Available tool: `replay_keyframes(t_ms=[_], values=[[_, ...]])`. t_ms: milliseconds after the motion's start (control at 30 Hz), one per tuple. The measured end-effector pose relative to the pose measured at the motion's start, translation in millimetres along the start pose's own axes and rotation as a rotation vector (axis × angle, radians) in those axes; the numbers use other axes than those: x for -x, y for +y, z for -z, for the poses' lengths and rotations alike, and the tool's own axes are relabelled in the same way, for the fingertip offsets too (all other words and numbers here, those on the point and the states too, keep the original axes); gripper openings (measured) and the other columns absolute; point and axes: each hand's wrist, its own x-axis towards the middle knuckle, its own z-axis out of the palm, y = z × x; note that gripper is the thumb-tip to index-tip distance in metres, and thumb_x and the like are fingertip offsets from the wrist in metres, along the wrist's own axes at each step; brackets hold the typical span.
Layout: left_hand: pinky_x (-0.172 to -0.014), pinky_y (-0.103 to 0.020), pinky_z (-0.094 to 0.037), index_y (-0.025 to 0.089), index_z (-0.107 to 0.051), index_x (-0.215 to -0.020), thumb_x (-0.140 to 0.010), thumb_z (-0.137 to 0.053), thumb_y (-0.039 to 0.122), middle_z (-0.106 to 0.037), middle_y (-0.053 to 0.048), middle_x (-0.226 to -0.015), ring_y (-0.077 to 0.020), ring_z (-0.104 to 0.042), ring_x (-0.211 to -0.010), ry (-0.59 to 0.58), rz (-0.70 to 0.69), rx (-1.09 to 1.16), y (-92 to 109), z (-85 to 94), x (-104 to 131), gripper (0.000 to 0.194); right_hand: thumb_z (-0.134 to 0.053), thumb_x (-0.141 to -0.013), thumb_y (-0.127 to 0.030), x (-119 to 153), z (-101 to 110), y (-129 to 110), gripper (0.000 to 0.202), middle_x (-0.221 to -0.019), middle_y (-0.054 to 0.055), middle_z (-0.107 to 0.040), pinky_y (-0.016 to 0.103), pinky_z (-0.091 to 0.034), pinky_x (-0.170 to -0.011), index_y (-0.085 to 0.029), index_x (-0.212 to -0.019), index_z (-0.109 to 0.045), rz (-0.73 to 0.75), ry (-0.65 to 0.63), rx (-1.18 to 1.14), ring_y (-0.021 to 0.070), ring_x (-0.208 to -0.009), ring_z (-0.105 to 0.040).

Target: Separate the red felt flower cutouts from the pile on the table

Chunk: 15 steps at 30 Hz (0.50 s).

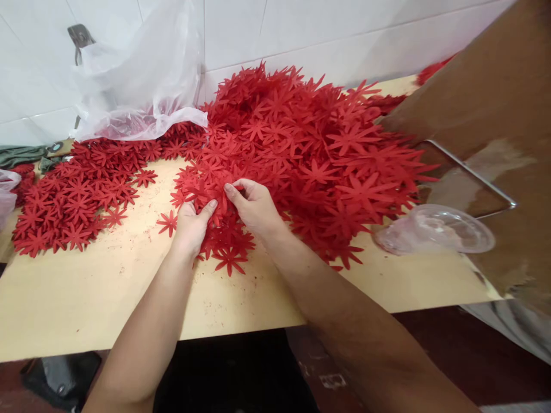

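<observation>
My left hand (194, 222) is closed, its thumb pressed on red flower-shaped cutouts with narrow pointed petals. Just right of it, my right hand (253, 203) pinches a red cutout (220, 201) between thumb and fingers. Both hands meet over the front of a large heap of the same red cutouts (279, 132). Below the hands lie more loose pieces, one flower cutout (230, 260) nearest the table's front. A single cutout (167, 222) rests left of my left hand. The fingertips are partly hidden among the red petals.
Another layer of red cutouts (77, 195) spreads over the left of the pale wooden table (107, 304). A translucent plastic bag (142, 74) leans on the tiled wall. At right stand a clear plastic tub (456, 229) and a brown board (486, 115) with a bent metal rod (473, 172).
</observation>
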Motion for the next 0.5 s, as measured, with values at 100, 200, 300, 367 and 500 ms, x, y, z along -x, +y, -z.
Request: replay_keyframes(t_ms=[100, 200, 300, 367, 500], values=[[-0.064, -0.025, -0.049, 0.017, -0.064, -0.081, -0.066, -0.071, 0.024, -0.073, -0.002, -0.078, -0.0132, -0.063, -0.064, -0.008, 0.02, -0.047, -1.3, -1.3, 0.6, 0.018, -0.061, -0.067, -0.065, -0.4, 0.4, 0.6, 0.047, -0.052, -0.005, -0.038, 0.025, -0.032, -0.051, -0.02, -0.058, -0.048, 0.016, 0.031, 0.038, 0.0078, -0.051, -0.034], [-0.063, -0.024, -0.048, 0.017, -0.063, -0.081, -0.067, -0.07, 0.022, -0.072, -0.001, -0.076, -0.013, -0.063, -0.065, 0.025, 0.008, -0.049, -1.2, 0.1, -0.2, 0.016, -0.068, -0.064, -0.055, -2.9, 3.0, 2.7, 0.038, -0.058, -0.003, -0.049, 0.026, -0.04, -0.056, -0.02, -0.065, -0.055, -0.01, 0.048, -0.024, 0.0092, -0.056, -0.044], [-0.063, -0.023, -0.047, 0.018, -0.061, -0.077, -0.067, -0.068, 0.019, -0.068, 0.002, -0.069, -0.0112, -0.062, -0.064, 0.086, -0.001, -0.011, 1.1, 3.3, -2.0, 0.012, -0.071, -0.065, -0.041, -7.1, 8.8, 3.4, 0.026, -0.065, -0.003, -0.055, 0.028, -0.047, -0.061, -0.021, -0.073, -0.056, -0.097, 0.087, -0.123, 0.0107, -0.059, -0.051], [-0.062, -0.022, -0.046, 0.018, -0.058, -0.07, -0.066, -0.066, 0.018, -0.063, 0.004, -0.06, -0.0098, -0.06, -0.06, 0.117, 0.011, 0.016, 2.9, 5.0, -2.9, 0.009, -0.068, -0.067, -0.034, -9.7, 13.1, 2.7, 0.02, -0.064, -0.003, -0.055, 0.028, -0.048, -0.059, -0.022, -0.075, -0.054, -0.168, 0.125, -0.188, 0.0103, -0.056, -0.051], [-0.058, -0.022, -0.044, 0.018, -0.054, -0.063, -0.063, -0.066, 0.018, -0.053, 0.007, -0.048, -0.0094, -0.056, -0.053, 0.164, 0.029, 0.043, 4.5, 5.0, -3.3, 0.012, -0.067, -0.063, -0.027, -11.1, 17.4, -0.7, 0.02, -0.067, -0.003, -0.056, 0.027, -0.05, -0.06, -0.022, -0.073, -0.05, -0.178, 0.099, -0.253, 0.0096, -0.058, -0.052]])
